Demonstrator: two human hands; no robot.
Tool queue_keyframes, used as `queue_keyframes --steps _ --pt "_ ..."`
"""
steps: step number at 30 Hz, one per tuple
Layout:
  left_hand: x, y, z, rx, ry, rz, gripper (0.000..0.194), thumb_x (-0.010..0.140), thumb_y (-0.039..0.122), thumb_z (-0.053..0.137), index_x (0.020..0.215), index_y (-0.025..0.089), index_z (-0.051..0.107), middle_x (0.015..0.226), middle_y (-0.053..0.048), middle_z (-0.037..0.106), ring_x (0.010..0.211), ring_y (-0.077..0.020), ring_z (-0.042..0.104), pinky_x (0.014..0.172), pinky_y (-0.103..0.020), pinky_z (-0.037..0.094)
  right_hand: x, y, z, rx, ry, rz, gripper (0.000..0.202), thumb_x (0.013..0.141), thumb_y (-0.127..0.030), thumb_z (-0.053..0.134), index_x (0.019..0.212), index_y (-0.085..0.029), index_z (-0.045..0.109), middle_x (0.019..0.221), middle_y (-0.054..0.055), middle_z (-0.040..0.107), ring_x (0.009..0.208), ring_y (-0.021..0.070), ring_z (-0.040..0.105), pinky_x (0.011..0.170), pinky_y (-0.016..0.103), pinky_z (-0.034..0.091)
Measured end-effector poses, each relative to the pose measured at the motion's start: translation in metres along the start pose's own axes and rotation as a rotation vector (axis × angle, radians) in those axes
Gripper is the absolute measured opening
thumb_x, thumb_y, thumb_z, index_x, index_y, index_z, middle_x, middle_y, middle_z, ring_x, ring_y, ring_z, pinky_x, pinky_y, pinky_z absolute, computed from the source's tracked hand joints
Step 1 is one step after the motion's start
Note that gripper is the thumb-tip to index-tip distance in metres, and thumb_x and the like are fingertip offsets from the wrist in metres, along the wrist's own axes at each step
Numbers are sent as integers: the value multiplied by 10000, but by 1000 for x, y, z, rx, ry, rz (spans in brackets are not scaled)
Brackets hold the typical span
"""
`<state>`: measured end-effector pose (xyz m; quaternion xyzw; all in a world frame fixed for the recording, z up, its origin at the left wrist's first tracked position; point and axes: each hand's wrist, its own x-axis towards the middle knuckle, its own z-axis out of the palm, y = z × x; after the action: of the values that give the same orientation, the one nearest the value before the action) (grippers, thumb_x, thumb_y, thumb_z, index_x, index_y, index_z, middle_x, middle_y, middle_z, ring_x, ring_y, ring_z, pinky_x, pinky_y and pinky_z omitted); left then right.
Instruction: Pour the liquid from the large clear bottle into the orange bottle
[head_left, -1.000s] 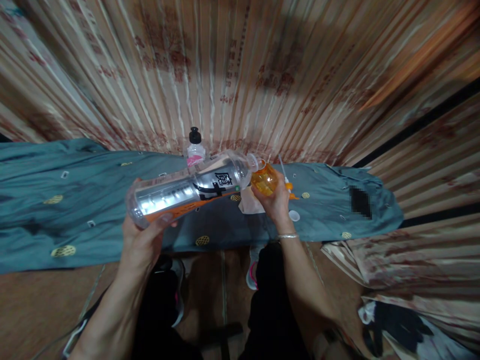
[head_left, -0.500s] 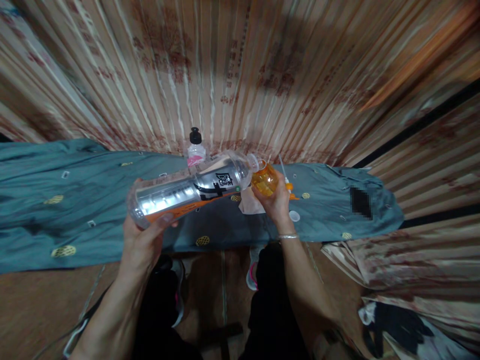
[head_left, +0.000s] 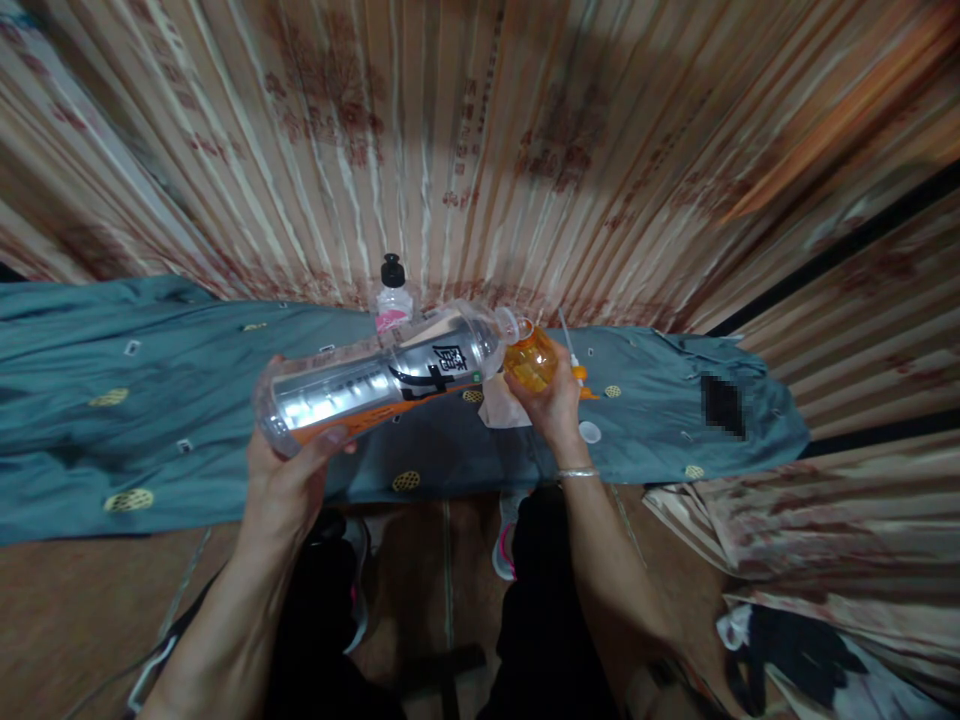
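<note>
A large clear bottle (head_left: 375, 385) with a silver and orange label lies tilted in the air, its neck toward the right. My left hand (head_left: 296, 470) is closed round its base end. At the bottle's mouth is a small amber bottle (head_left: 530, 358), with my right hand (head_left: 555, 405) wrapped round it. The two mouths meet or nearly touch; whether liquid flows between them I cannot tell. Behind the large bottle stands a clear bottle with a black cap (head_left: 393, 295) and a pink label. An orange pump top (head_left: 581, 380) with a thin tube lies beyond my right hand.
A green patterned cloth (head_left: 225, 400) covers the long surface. On it are a pale piece of paper or cloth (head_left: 501, 408) and a round white cap (head_left: 590, 432). Striped curtains (head_left: 465, 120) hang behind it. A dark bar (head_left: 847, 240) crosses at the right.
</note>
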<state>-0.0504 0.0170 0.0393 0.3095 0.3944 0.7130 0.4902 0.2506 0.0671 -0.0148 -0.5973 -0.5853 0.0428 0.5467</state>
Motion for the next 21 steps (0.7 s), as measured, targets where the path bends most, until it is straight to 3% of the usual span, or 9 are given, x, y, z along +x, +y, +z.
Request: queue_keyframes --steps 21 --pt "0 -2 -4 22 -34 24 820 440 229 1042 1198 305 737 1083 -1 745 783 -160 677 473 -191 545 0 0 -1 -1 3 23 693 723 -367 872 1348 -224 607 1242 115 789 1110 293 783 980 470 654"
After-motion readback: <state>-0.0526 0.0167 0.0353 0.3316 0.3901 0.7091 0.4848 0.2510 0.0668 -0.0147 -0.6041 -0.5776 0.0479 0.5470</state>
